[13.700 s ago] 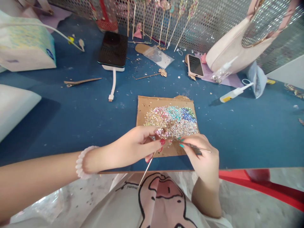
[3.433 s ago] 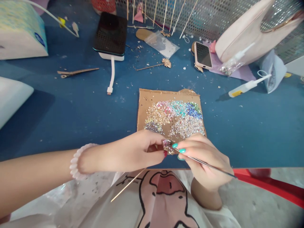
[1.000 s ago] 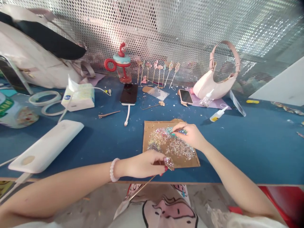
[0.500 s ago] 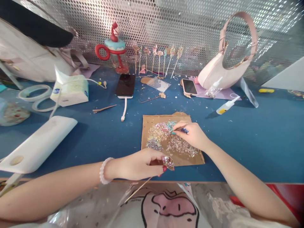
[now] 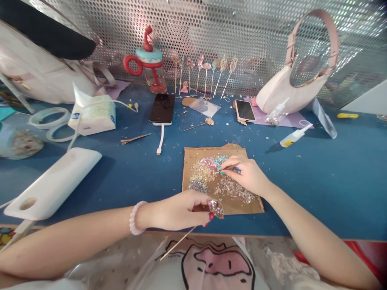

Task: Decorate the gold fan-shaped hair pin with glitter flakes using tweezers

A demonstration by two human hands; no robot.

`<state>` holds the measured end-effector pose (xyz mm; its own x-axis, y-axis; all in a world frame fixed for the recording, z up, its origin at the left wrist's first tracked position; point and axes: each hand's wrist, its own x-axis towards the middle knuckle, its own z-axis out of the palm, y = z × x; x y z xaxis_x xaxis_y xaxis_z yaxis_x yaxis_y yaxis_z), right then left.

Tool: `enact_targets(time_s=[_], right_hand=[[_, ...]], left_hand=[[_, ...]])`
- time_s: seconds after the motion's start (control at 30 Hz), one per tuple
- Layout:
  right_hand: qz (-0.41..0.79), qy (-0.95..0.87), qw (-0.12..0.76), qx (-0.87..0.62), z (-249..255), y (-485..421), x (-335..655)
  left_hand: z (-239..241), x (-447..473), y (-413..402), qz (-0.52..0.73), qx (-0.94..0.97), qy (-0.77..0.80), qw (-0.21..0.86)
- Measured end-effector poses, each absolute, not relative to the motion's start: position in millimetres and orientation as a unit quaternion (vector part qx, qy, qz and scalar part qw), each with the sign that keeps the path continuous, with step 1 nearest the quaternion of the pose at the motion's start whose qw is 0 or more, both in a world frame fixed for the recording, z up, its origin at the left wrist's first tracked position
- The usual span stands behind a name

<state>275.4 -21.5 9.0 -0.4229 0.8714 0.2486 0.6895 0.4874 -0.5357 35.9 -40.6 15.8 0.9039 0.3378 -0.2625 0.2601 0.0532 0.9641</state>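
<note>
My left hand (image 5: pixel 181 209) is closed on a thin stick (image 5: pixel 177 243) that slants down toward my lap. At its top end, by my thumb and fingers, is a small ornament (image 5: pixel 216 208) covered in pinkish, glittering gems. Pinched in my right hand (image 5: pixel 252 174) is a pair of tweezers (image 5: pixel 231 166), its tips low over the loose gems. A piece of cardboard (image 5: pixel 236 152) lies flat under both hands' work, with small rhinestones (image 5: pixel 204 171) spread on it in pink, yellow, grey and blue patches. Whether the tweezers grip a gem is too small to tell.
Behind the cardboard lie a black phone (image 5: pixel 162 108), a second phone (image 5: pixel 245 110) and a stick ornament (image 5: pixel 208 121). A glue bottle (image 5: pixel 294 137) and handbag (image 5: pixel 281 90) are at right. Tissues (image 5: pixel 95 117), a hair clip (image 5: pixel 136 139) and a white device (image 5: pixel 54 183) are at left.
The whole view has shifted slightly to the right. Both hands keep nearly the same place over the cardboard, still holding the stick ornament and the tweezers.
</note>
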Motion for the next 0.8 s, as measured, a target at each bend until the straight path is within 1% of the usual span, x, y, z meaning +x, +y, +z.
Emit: enact_targets(time_s=[0.8], right_hand=[[0.183, -0.794, 0.271, -0.513, 6.8, -23.4, 271.9]], left_hand=[[19.6, 34.8, -43.8, 0.034, 0.683, 0.222, 0.695]])
